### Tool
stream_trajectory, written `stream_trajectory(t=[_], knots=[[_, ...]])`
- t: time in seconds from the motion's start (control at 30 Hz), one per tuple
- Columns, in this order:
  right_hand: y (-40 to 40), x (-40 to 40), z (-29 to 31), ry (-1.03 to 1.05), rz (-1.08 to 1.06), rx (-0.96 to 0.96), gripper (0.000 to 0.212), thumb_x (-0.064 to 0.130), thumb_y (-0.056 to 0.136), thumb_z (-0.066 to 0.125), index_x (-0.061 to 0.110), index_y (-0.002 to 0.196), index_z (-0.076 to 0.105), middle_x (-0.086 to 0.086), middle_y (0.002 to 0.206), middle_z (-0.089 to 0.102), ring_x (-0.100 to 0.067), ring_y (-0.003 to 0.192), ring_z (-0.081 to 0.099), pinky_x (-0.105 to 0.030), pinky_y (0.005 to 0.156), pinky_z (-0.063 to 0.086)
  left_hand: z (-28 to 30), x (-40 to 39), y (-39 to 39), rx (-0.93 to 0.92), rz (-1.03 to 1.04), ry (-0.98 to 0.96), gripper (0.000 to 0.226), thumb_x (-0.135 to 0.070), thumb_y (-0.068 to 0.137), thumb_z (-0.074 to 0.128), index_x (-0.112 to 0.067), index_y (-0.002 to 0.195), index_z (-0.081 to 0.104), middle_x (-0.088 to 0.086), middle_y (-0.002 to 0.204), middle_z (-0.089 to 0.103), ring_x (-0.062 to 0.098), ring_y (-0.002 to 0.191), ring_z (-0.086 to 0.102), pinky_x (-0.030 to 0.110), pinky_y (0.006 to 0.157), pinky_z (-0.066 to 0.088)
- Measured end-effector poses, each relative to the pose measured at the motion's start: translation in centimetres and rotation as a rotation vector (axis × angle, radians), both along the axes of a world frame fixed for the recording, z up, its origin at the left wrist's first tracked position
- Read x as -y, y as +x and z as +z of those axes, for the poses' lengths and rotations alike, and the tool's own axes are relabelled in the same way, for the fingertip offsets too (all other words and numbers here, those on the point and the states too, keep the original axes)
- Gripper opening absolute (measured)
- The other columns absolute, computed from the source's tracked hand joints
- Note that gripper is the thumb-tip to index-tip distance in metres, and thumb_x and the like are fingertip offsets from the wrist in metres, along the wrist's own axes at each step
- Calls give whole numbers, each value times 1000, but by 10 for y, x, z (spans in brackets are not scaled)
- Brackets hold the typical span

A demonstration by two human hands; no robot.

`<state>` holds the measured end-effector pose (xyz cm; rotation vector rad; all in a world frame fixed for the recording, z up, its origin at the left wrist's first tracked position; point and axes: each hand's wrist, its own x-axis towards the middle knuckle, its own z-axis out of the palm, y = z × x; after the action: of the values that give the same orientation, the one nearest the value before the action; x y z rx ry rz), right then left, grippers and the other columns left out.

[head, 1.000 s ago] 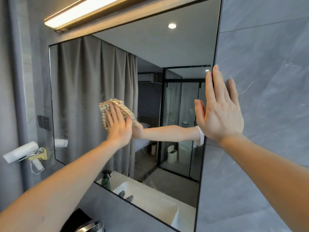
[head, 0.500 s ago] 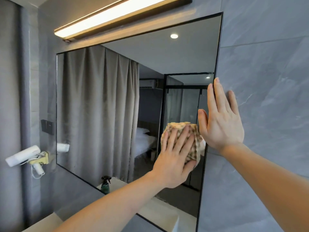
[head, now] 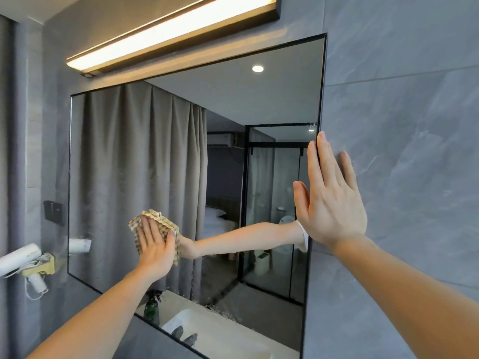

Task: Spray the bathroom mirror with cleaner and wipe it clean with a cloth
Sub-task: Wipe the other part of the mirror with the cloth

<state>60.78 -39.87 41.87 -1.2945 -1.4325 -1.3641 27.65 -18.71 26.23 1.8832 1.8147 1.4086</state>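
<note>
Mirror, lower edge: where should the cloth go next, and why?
Probably down and right: the left hand presses the cloth flat on the mirror at mid-left, while droplets or streaks show near the bottom edge.

The mirror (head: pixel 160 156) is glossy glass in a thin black frame, with faint droplets near its lower edge. The cloth (head: pixel 169 226) is woven, checked fabric. The wall (head: pixel 404 112) tiles are smooth, matt grey stone-look.
</note>
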Motion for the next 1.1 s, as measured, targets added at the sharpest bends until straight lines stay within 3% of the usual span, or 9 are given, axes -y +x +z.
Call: stream_trajectory(t=[0.07, 0.17, 0.3, 0.43, 0.57, 0.7, 0.9, 1.1], knots=[[-1, 0, 0, 2, -1, 1, 71, 30, 107, 41, -5, 164, 20, -22, 175, 13, -29, 164, 18, -51, 134, 11, 11, 7, 6, 63, -9, -27, 73, -44, 113, 22, -16, 162, -24, 3, 172, -30, 29, 162, -21, 43, 130, -14], [-1, 0, 1, 7, -4, 2, 71, 30, 107, 42, -5, 164, 21, -22, 175, 15, -30, 163, 19, -51, 134, 11, 44, 24, 19, 48, -48, 8, 82, -61, 103, 10, -18, 160, -31, 2, 170, -35, 29, 160, -26, 46, 130, -15], [-1, 1, 0, -2, -23, 6, 71, 31, 107, 40, -4, 165, 20, -22, 175, 14, -30, 164, 17, -50, 134, 10, 118, 53, 66, -117, -84, 293, 83, -67, 91, -2, -24, 154, -35, 3, 170, -35, 28, 158, -31, 52, 130, -12], [0, 2, 1, -13, -36, 15, 70, 30, 107, 39, -5, 164, 20, -22, 175, 13, -29, 164, 15, -51, 133, 11, 201, 88, 124, -338, -184, 557, 85, -67, 102, 11, -23, 164, -25, -3, 171, -35, 29, 157, -34, 57, 128, -15], [1, 0, 0, -18, -30, 8, 71, 27, 106, 42, -5, 165, 18, -22, 175, 13, -29, 164, 15, -52, 133, 12, 271, 126, 181, -417, -260, 686, 79, -59, 106, 20, -23, 166, -19, 0, 173, -29, 34, 158, -31, 63, 127, -13], [1, 1, 0, 0, -21, 19, 69, 25, 106, 42, -4, 165, 19, -23, 174, 16, -30, 164, 17, -54, 132, 16, 316, 145, 206, -386, -244, 725, 75, -54, 109, 21, -22, 168, -12, 4, 175, -22, 36, 159, -26, 62, 127, -12], [1, 1, 0, -5, -39, 22, 69, 27, 106, 43, -5, 164, 22, -22, 175, 16, -29, 164, 16, -54, 132, 17, 324, 136, 204, -374, -212, 763, 76, -58, 108, 22, -24, 169, -8, 3, 176, -18, 34, 161, -21, 60, 129, -10], [1, 2, 0, -19, -37, 14, 70, 27, 107, 42, -4, 165, 20, -20, 176, 13, -28, 164, 15, -53, 133, 15, 338, 121, 177, -247, -175, 627, 75, -59, 109, 21, -28, 167, -14, -1, 174, -26, 28, 161, -24, 53, 129, -17]])
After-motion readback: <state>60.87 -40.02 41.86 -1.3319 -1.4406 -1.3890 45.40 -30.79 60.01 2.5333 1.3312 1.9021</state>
